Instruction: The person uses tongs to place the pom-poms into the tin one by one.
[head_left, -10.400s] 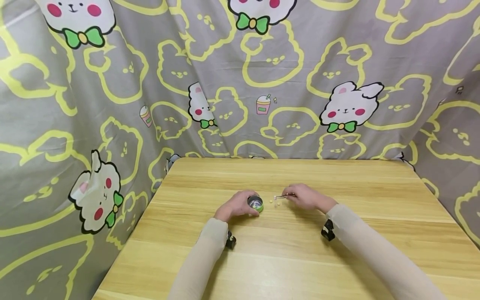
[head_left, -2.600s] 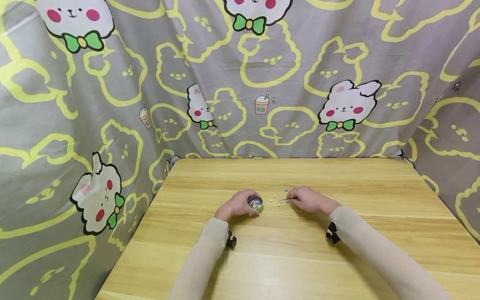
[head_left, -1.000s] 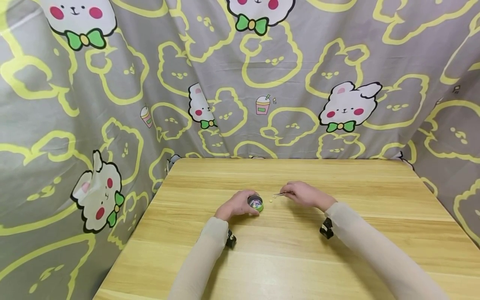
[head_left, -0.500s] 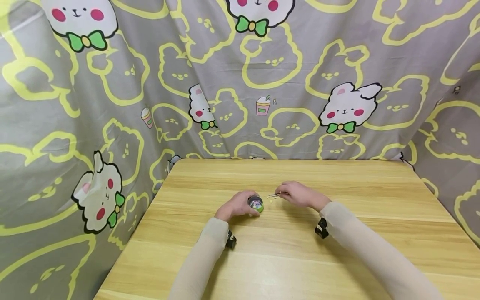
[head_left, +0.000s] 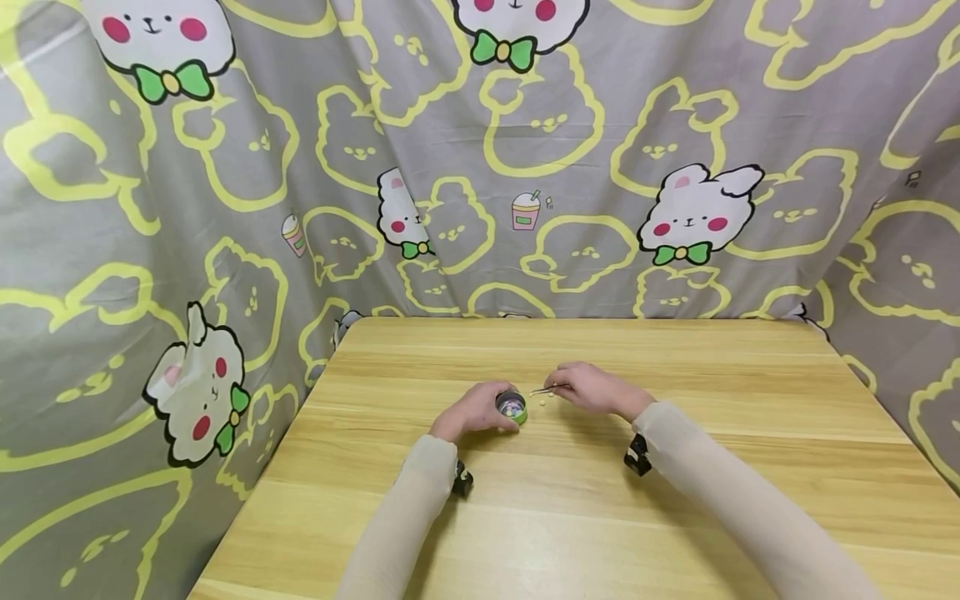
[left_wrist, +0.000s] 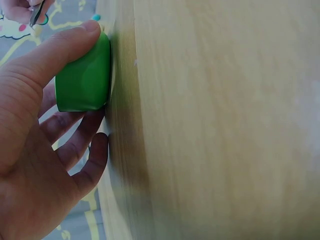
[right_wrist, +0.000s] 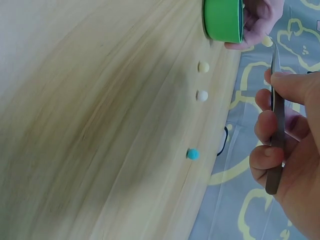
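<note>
My left hand (head_left: 477,407) grips a small round green tin (left_wrist: 84,80) on the table, thumb on one side and fingers round the other. Several coloured beads (head_left: 513,409) lie inside the tin. With thumb and fingers my right hand (head_left: 588,387) holds metal tweezers (right_wrist: 276,125), their tips pointing towards the tin. A pale yellow bead (right_wrist: 268,41) sits at the tweezer tips, just right of the tin's rim in the head view. On the table between the hands lie another yellow bead (right_wrist: 203,66), a white bead (right_wrist: 202,95) and a blue bead (right_wrist: 193,154).
The wooden table (head_left: 480,517) reaches back to a grey curtain (head_left: 465,125) with cartoon prints, which also hangs along the left and right sides. A black wrist camera (head_left: 638,455) sits under the right sleeve, and another camera (head_left: 462,481) under the left.
Since 2.6 seconds ago the nearer yellow bead has left the table, and the right hand has moved left with the tweezers towards the tin. More beads lie in the tin than 10.4 seconds ago.
</note>
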